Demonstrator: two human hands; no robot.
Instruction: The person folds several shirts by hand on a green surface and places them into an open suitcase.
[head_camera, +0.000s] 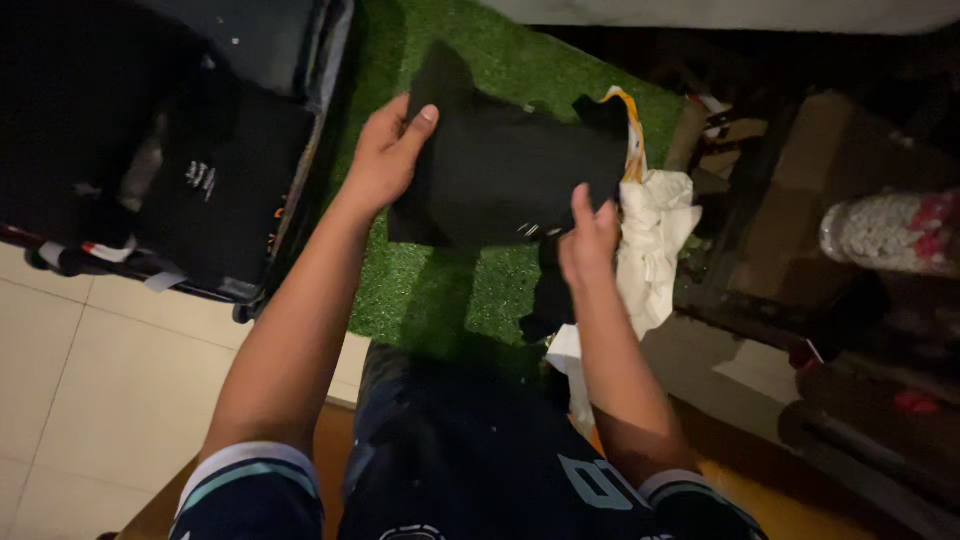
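At far left, an open dark suitcase (200, 150) lies on the pale tiled floor (90, 370), packed with black fabric items. Beside it lies a green artificial-grass mat (430, 290). Above the mat, the left hand (385, 155) is closed on the upper left edge of a black folded cloth garment (500, 175), thumb on top. The right hand (588, 240) pinches the garment's lower right edge (fingers curled around it). The garment is held in the air between both hands. Just right of it lies a crumpled white cloth with an orange trim (655, 235). At far right stands a clear container of white pieces (885, 232).
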